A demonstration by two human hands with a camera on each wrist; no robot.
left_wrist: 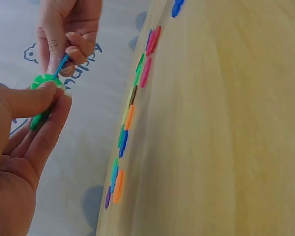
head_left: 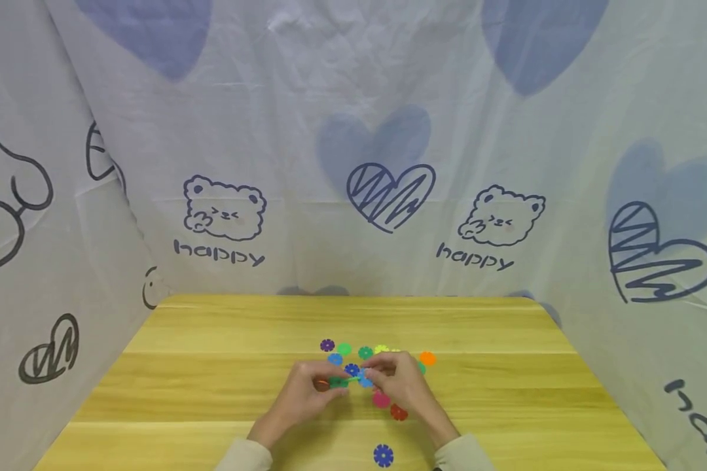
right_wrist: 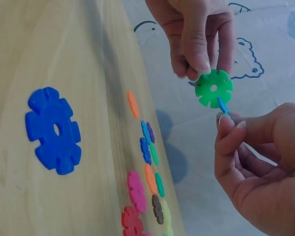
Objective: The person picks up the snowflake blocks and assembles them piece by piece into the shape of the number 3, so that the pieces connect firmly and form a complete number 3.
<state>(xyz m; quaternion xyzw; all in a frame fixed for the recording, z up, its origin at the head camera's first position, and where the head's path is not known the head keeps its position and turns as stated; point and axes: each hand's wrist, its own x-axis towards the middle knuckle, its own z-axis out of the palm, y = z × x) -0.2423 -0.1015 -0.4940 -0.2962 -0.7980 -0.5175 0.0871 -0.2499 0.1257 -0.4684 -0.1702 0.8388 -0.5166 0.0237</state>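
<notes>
Pinches a bright green notched disc (right_wrist: pixel 204 94) in the left hand (head_left: pixel 302 394), with a second green piece (left_wrist: pixel 37 120) in the same grasp. Grips a light blue disc (head_left: pixel 362 379) in the right hand (head_left: pixel 405 384), edge-on, meeting the green disc at its rim, both lifted above the desk (head_left: pixel 182 379). Lying flat beyond the hands: purple (head_left: pixel 323 345) and orange (head_left: pixel 427 358) discs; between the forearms, pink (head_left: pixel 381 400) and red (head_left: pixel 397 413) ones. Well apart, toward the near side: a dark blue disc (head_left: pixel 379 460). Behind the desk: printed white cloth (head_left: pixel 306 222).
</notes>
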